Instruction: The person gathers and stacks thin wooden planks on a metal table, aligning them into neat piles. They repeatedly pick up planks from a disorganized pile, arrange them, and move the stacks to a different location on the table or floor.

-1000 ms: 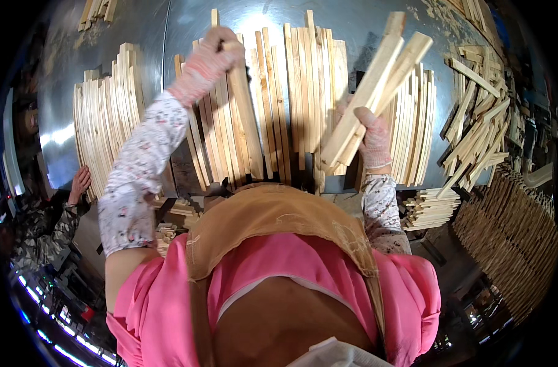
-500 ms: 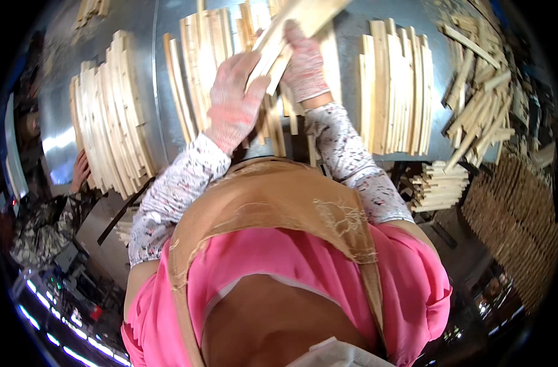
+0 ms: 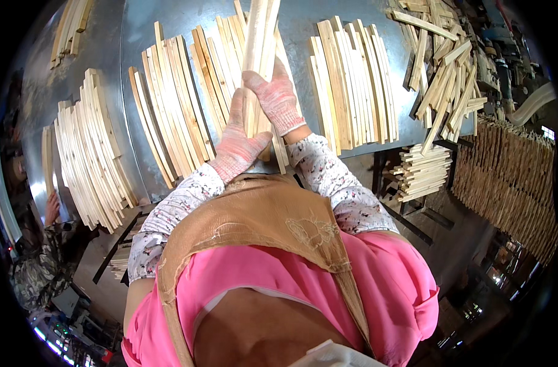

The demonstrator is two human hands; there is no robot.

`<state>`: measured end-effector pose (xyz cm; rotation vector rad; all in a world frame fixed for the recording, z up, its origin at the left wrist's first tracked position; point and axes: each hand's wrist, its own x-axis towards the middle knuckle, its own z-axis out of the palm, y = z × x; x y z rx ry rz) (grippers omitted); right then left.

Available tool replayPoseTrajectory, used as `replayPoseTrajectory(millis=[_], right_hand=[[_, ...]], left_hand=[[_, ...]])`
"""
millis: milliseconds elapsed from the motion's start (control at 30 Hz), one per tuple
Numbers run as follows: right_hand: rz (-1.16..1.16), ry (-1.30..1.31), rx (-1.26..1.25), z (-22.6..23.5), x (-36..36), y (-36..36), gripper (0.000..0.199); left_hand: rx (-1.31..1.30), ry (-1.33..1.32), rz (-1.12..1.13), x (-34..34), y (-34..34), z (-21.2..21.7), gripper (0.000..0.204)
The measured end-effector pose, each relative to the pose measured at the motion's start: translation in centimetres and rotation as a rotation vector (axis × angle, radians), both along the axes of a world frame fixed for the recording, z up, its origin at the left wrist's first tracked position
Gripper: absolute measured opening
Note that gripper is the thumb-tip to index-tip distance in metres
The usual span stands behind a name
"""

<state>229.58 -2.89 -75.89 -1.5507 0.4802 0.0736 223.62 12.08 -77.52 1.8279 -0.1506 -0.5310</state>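
Both my hands wear pink-and-white knitted gloves and hold a small bunch of pale wooden strips [image 3: 260, 43]. The strips point away from me, raised over the metal table [image 3: 291, 15]. My left hand [image 3: 237, 145] is closed at the near end, its thumb lying across the strips. Farther up, my right hand [image 3: 274, 96] wraps them from the right side. Under and just left of the held bunch lies a row of strips [image 3: 215, 79], partly hidden by the hands. How many strips I hold cannot be made out.
Side-by-side strips lie in groups at left [image 3: 89, 153], centre left [image 3: 175, 104] and right [image 3: 355, 85]. A jumbled wood pile [image 3: 450, 79] covers the table's right end. Below the edge sits a strip stack [image 3: 422, 174]. Another person's hand [image 3: 51, 208] rests at far left.
The held strips have swung from slanting rightward to pointing nearly straight away. Both hands have come closer to my body, still holding them. The view has shifted over the table.
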Motion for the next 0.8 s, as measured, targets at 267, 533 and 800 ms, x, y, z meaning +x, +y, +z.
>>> replayPoseTrajectory(millis=[267, 533, 800], right_hand=[[-0.036, 0.111, -0.181, 1.6, -1.4, -8.0, 0.093], [-0.127, 0.558, -1.046, -1.5, -6.2, -26.9, 0.093], [-0.249, 0.306, -1.618, -4.8, -7.4, -23.9, 0.103]], left_hand=[[0.13, 0.123, -0.505, 1.3, -6.3, 3.5, 0.098], [0.282, -0.068, -0.192, 1.8, 0.4, 0.6, 0.083], [0.84, -0.158, 0.491, 5.7, 20.1, -7.3, 0.097]])
